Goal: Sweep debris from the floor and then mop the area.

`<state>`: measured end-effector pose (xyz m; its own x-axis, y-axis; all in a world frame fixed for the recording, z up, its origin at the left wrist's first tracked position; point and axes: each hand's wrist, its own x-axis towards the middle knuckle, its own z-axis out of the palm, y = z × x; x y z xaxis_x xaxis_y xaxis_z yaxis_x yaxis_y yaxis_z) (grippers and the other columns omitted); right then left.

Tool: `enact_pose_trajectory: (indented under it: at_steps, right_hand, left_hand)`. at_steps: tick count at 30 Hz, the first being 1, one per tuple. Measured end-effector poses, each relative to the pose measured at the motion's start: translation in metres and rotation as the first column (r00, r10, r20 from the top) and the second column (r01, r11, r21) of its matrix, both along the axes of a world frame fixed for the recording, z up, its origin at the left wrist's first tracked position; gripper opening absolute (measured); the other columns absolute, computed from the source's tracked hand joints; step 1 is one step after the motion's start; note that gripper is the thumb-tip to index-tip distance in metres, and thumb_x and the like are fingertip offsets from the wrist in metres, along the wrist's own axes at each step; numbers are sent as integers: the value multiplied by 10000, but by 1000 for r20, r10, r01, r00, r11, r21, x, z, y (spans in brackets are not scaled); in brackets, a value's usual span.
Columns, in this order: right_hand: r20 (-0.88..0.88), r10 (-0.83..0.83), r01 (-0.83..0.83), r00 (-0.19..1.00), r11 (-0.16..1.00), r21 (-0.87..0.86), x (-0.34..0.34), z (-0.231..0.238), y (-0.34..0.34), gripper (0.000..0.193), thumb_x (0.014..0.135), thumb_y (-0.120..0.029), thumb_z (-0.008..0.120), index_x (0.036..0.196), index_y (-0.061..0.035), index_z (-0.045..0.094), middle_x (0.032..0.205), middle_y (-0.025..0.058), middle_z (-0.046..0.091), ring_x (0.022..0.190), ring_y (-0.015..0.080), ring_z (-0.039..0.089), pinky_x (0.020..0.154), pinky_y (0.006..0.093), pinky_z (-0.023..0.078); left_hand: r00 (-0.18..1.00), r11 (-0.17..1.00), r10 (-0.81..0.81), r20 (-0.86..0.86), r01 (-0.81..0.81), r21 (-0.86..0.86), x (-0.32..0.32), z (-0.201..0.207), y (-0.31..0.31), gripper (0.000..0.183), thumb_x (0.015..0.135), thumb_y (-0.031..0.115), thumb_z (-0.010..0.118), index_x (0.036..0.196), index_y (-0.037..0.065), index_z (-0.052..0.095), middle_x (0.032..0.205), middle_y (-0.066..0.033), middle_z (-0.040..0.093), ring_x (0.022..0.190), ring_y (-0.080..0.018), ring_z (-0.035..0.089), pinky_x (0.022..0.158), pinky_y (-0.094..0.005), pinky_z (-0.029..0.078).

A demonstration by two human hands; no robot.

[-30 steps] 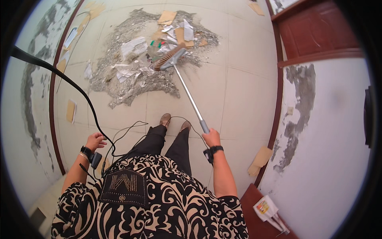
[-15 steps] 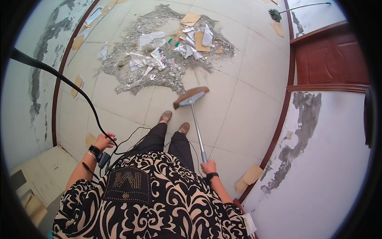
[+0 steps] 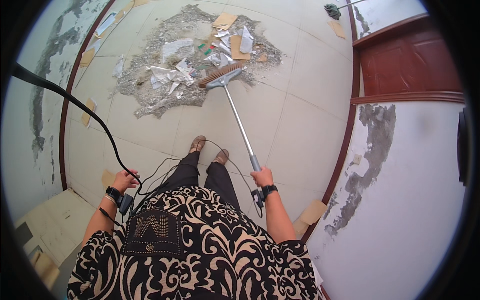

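Observation:
My right hand (image 3: 262, 176) is wrapped round the grey grip of a broom with a metal handle (image 3: 239, 122). Its brown-bristled head (image 3: 220, 76) rests at the near edge of a heap of grey rubble and dust (image 3: 165, 102). White crumpled paper (image 3: 170, 76), a printed sheet and tan cardboard pieces (image 3: 240, 47) lie on this heap, just beyond the bristles. At my left side, my left hand (image 3: 126, 181) hangs with loosely bent fingers and nothing visible in them. A black cable (image 3: 107, 125) passes close beside its fingertips.
Thin cables (image 3: 162, 170) loop by my legs, and one runs to the right wrist. A green mop (image 3: 332, 11) lies far right near a red-brown door (image 3: 412, 62). Cardboard scraps (image 3: 312, 212) lie along both peeling walls. A pale cabinet top (image 3: 52, 220) stands lower left.
The broom head has swung forward from near my feet to the rubble's edge. My right arm has reached further forward, and the view has shifted slightly. My left hand stays by my side.

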<state>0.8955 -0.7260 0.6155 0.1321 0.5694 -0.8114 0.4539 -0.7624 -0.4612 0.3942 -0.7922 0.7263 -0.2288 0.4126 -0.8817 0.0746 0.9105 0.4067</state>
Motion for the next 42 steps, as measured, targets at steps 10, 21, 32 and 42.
enact_pose_trajectory:
  at_steps: [10, 21, 32, 42]
  right_hand:
    - [216, -164, 184, 963, 980, -75, 74, 58, -210, 163, 622, -153, 580, 571, -15, 511, 458, 59, 503, 349, 128, 468, 345, 267, 382]
    - [123, -285, 307, 951, 922, -234, 120, 7, -156, 100, 634, -30, 517, 567, 30, 475, 484, 93, 492, 350, 148, 461, 307, 273, 364]
    - [-20, 57, -58, 998, 997, -52, 47, -52, 122, 100, 632, -52, 541, 577, 18, 495, 487, 86, 502, 363, 139, 466, 319, 259, 366]
    - [-225, 55, -85, 973, 988, -127, -62, -6, 56, 118, 667, -73, 549, 647, -6, 454, 492, 62, 465, 346, 118, 418, 309, 248, 340]
  left_hand:
    - [1000, 1000, 13, -10, -13, -1, 14, -2, 12, 199, 767, 102, 472, 953, 35, 495, 838, -62, 579, 618, -148, 591, 495, -222, 477]
    - [999, 998, -6, -53, 10, 60, 33, 14, 22, 189, 736, 123, 528, 894, 18, 521, 760, -70, 589, 562, -141, 569, 473, -241, 473]
    - [981, 987, 160, -111, -160, 13, 18, 39, -56, 208, 749, 121, 477, 936, 30, 483, 842, -72, 572, 618, -147, 585, 522, -243, 473]
    - [879, 885, 466, -98, -462, 64, -11, 24, -149, 210, 723, 128, 524, 901, 18, 523, 795, -51, 587, 649, -130, 568, 487, -235, 473]
